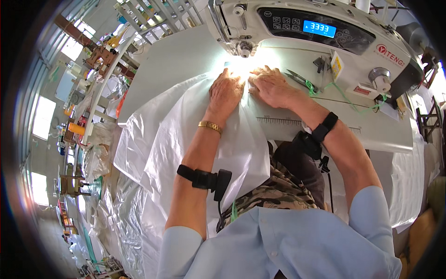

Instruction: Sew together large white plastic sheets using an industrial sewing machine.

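Note:
A thin, slightly shiny white sheet [172, 135] runs from under the sewing machine's head down over the table's front edge toward my lap. On the sheet, just left of the needle area, my left hand [226, 95] is closed with its fingers pressed together on the material. My right hand [271, 87] is on the other side, fingers bent in and pinching at the sheet's edge. Strong lamp glare washes out the fingertips and the needle. Above both hands is the white sewing machine [244, 44], with a lit blue display on its panel.
Dark thread snips [302, 80] with a green cord lie right of my right hand. A ruler scale [283, 122] runs along the front of the white table [160, 69]. Crumpled clear plastic [125, 218] hangs at the lower left. A grey slatted rack [155, 18] stands behind the table.

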A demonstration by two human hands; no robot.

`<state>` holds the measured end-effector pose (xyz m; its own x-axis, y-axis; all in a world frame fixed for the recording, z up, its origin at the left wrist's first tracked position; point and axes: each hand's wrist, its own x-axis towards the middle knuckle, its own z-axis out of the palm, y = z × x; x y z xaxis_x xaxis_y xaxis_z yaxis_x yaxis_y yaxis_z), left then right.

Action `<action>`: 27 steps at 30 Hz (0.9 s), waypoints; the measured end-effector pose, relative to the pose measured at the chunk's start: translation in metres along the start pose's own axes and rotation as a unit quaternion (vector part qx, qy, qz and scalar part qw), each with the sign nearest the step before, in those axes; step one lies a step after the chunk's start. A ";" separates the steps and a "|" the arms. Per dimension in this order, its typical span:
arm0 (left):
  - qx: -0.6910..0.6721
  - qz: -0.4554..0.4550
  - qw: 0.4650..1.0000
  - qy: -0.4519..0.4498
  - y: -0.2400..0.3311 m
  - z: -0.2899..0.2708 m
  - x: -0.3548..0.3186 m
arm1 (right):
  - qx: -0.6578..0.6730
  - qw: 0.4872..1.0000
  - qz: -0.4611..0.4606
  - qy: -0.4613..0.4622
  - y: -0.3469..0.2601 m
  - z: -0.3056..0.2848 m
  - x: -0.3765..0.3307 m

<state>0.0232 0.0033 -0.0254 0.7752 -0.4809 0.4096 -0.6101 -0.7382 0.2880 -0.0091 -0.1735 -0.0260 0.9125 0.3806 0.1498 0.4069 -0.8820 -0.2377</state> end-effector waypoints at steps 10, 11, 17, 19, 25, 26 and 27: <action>-0.165 0.007 0.978 0.128 0.054 -0.038 -0.092 | 0.261 0.956 -0.050 0.121 -0.072 -0.005 -0.151; -0.155 0.026 0.979 0.131 0.065 -0.045 -0.117 | 0.264 0.956 -0.049 0.117 -0.076 0.008 -0.164; -0.034 -0.023 0.998 -0.056 0.094 -0.047 -0.226 | 0.464 0.867 0.173 0.062 -0.095 0.089 -0.196; -0.041 -0.048 0.998 -0.002 0.086 -0.036 -0.245 | 0.439 0.878 0.189 0.015 -0.099 0.082 -0.192; -0.280 -0.109 0.948 -0.108 0.063 -0.044 -0.278 | 0.552 0.825 0.119 -0.033 -0.108 0.058 -0.199; -0.279 -0.112 0.948 -0.105 0.060 -0.047 -0.278 | 0.514 0.855 0.060 -0.042 -0.109 0.047 -0.200; -0.293 -0.125 0.943 -0.099 0.060 -0.049 -0.276 | 0.438 0.897 0.046 -0.035 -0.103 0.042 -0.203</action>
<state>-0.2350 0.1150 -0.0784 0.8872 -0.4475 0.1126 -0.3447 -0.4805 0.8064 -0.2341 -0.1479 -0.0723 0.9318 0.3611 0.0376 0.1787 -0.3662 -0.9132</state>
